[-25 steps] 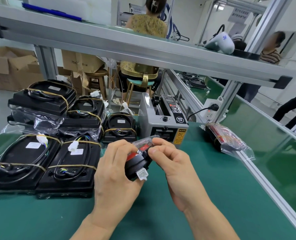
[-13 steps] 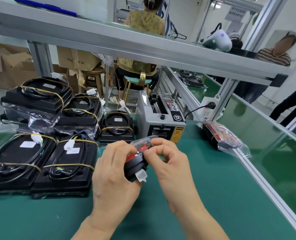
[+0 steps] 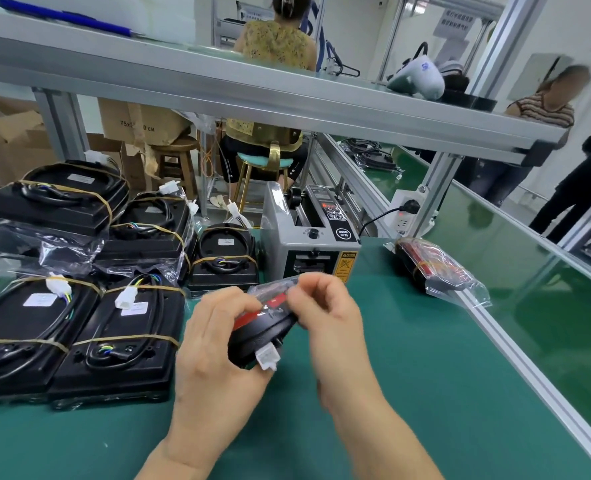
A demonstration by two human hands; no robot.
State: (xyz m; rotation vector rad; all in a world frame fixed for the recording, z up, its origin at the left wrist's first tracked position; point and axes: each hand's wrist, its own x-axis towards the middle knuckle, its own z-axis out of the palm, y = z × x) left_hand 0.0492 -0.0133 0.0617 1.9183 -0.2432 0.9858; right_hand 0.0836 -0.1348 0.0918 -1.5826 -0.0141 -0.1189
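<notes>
**Lamp held in both hands above the mat**

Item: lamp (image 3: pixel 264 329), black shell with a red face, tilted so that the red face looks toward 11 o'clock. It is held clear of the mat (image 3: pixel 408 393), just below the middle of the view.

Fittings: a white plug (image 3: pixel 267 356) hangs at the lamp's 6 o'clock end, beside the left palm. A clear bag (image 3: pixel 273 289), crumpled, covers the lamp's 12 o'clock end.

Left hand (image 3: pixel 214 344): at 9 o'clock of the lamp. The fingers are curled round the black shell and grip it, with the thumb over the upper edge.

Right hand (image 3: pixel 332 327): at 3 o'clock of the lamp, slightly blurred. The fingers are bent tight, and thumb and forefinger pinch the bag at the lamp's top end.

Surroundings:
- Dispenser (image 3: pixel 307 237), grey, stands on the mat at 12 o'clock of the lamp, near it but apart.
- Bagged lamp (image 3: pixel 432 268) lies at 2 o'clock, at the mat's edge against the rail (image 3: pixel 515 358).
- Black units (image 3: pixel 114 341), bound with rubber bands and with cables coiled on top, lie in rows from 9 to 11 o'clock. The nearest is just beside the left hand.
- Shelf (image 3: pixel 287 98), metal, runs across the view at 12 o'clock, above the dispenser
</notes>
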